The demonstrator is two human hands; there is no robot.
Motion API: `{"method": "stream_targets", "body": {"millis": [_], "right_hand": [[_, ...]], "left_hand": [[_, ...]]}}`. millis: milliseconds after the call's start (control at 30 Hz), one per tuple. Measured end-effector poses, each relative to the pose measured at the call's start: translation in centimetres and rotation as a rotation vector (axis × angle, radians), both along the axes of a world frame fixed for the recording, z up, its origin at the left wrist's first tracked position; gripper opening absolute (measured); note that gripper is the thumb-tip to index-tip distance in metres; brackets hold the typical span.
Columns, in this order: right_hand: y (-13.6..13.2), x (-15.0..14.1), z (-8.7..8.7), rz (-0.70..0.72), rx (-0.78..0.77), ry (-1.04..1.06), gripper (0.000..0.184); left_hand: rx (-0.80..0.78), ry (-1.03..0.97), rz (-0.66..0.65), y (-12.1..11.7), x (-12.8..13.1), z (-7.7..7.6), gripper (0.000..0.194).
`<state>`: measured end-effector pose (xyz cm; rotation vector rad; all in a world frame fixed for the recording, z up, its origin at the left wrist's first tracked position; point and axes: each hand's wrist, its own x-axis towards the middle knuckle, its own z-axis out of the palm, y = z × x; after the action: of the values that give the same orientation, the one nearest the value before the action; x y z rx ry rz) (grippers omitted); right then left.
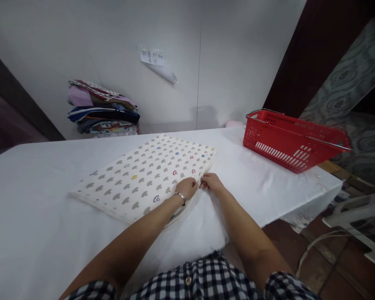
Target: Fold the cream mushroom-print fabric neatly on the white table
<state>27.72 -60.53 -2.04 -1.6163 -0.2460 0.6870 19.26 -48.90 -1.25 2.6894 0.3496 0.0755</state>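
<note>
A flat cream fabric cover point(150, 166), printed with grey mushroom-like shapes and a few coloured ones, lies on the white-covered table in front of me. Its near right edge lifts and gapes slightly beside my left wrist. My left hand point(187, 187), with a bracelet at the wrist, rests over that edge, its fingers closed on the fabric. Just to its right, my right hand point(211, 182) pinches the same edge between thumb and fingers. The two sets of fingertips nearly meet. Whether a zip or other small part lies between them is too small to tell.
A red plastic basket point(278, 146) with metal handles stands at the table's right end. Folded fabrics point(103, 109) are stacked by the wall at the back left. A paper note point(152, 57) hangs on the wall. A pale plastic stool point(356, 212) stands on the floor at right.
</note>
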Motion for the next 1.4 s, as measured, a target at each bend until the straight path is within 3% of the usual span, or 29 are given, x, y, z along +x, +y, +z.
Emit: {"method": "stream_targets", "body": {"millis": [233,433,767,1133,1400], "right_hand": [[0.0,0.2,-0.3,0.008,0.014,0.002,0.011],[0.0,0.2,-0.2,0.011,0.023,0.018,0.017],[-0.2,0.3,-0.4,0.073,0.036,-0.011,0.025],[-0.4,0.6,-1.1,0.06,0.078,-0.04,0.031],[-0.3,0.6,-1.3,0.068,0.103,-0.048,0.03]], "left_hand": [[0.03,0.047,0.068,-0.6,0.0,0.5,0.033],[0.004,0.104,0.045,0.3,0.6,0.5,0.016],[-0.002,0.06,0.045,0.2,0.1,0.7,0.017],[0.202,0.009,-0.083,-0.2,-0.2,0.7,0.021],[0.218,0.021,-0.079,-0.5,-0.2,0.7,0.02]]}}
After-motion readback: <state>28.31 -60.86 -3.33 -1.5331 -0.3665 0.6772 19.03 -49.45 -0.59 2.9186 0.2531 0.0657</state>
